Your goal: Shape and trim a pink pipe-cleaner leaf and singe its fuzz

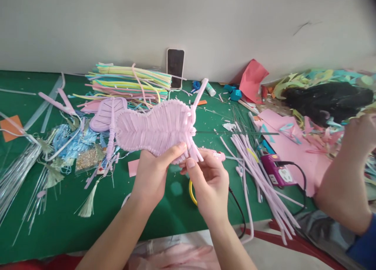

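Observation:
Above the table I hold a wide lilac pipe-cleaner piece [151, 127], wavy-edged and filled with side-by-side strands along a middle line. My left hand [151, 176] grips its lower edge, thumb on top. At its right end, my right hand [210, 183] is closed, thumb and fingers pinching at the lower edge beside loose stem ends. One longer lilac stem [200, 93] sticks up from that end, and a thin dark wire [235, 133] runs to the right. A smaller lilac leaf-shaped piece [107, 115] lies to the left. Behind my right hand a pink tool [216, 155] partly shows.
Bundled coloured pipe cleaners [126, 82] lie at the back near a phone [175, 68] against the wall. Loose lilac stems [258, 176] and a purple corded box [277, 170] are to the right. Tassels [89, 199] and silver strands [17, 180] lie left. Another person's arm [346, 168] reaches in at right.

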Demonstrator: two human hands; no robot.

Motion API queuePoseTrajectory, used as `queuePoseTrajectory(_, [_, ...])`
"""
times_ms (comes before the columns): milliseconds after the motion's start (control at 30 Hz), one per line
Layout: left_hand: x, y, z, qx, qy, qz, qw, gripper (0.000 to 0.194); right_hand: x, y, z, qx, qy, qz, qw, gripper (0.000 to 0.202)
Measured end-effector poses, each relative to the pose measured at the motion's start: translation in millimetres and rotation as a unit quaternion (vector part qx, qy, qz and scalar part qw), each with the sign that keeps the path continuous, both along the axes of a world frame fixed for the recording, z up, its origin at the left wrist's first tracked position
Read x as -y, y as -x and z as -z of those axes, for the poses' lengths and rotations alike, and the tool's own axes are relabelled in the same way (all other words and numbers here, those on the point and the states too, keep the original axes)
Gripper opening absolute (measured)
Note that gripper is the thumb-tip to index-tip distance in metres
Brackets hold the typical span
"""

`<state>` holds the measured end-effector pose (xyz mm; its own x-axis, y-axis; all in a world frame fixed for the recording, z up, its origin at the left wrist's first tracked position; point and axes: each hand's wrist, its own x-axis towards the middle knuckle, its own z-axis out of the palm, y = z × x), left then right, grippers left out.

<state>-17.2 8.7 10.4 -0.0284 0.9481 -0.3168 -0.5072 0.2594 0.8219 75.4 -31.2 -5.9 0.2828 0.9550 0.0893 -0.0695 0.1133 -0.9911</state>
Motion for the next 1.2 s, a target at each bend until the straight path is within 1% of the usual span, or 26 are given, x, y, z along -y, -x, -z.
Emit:
queuePoseTrajectory(100, [2,0,0.8,0.007,-0.004,0.002,1.0,0.011,1,5,3.3,-0.031,-0.026,0.021,0.999,0.007])
queuePoseTrajectory(200, [4,0,0.4,0.018,-0.015,0.017,1.0,0.012,1,8,7.8,-0.077,-0.036,0.047,0.995,0.007])
queuePoseTrajectory(333, [4,1,-0.1,0.027,-0.034,0.026,0.999,0.014,-1,8,13.5,-0.111,-0.053,0.03,0.992,0.008])
queuePoseTrajectory(500, [2,1,-2.9,0.042,-0.042,0.029,0.998,0.018,-3,7,15.1,-0.102,-0.073,0.022,0.992,0.006])
queuePoseTrajectory(600, [3,2,-3.0,0.038,-0.041,0.034,0.998,0.016,-3,6,12.4,-0.064,-0.064,0.031,0.995,0.006])
queuePoseTrajectory(700, [3,4,0.4,0.032,-0.028,0.034,0.998,0.017,-5,4,8.8,-0.025,-0.046,0.045,0.998,0.01])
queuePoseTrajectory(833, [1,7,6.6,0.013,-0.045,0.069,0.996,0.017,-7,0,5.2,0.008,-0.028,0.037,0.999,0.016])
queuePoseTrajectory(933, [-2,9,8.3,0.002,-0.066,0.081,0.995,0.016,-6,-5,5.2,-0.006,-0.022,0.019,1.0,0.018])
queuePoseTrajectory(1100, [0,9,5.8,-0.004,-0.073,0.058,0.996,0.015,-3,-10,6.1,-0.064,0.005,-0.021,0.998,0.026])
queuePoseTrajectory(1200, [2,10,3.5,-0.026,-0.073,0.07,0.994,0.016,-2,-10,3.6,-0.057,0.008,-0.026,0.998,0.025])
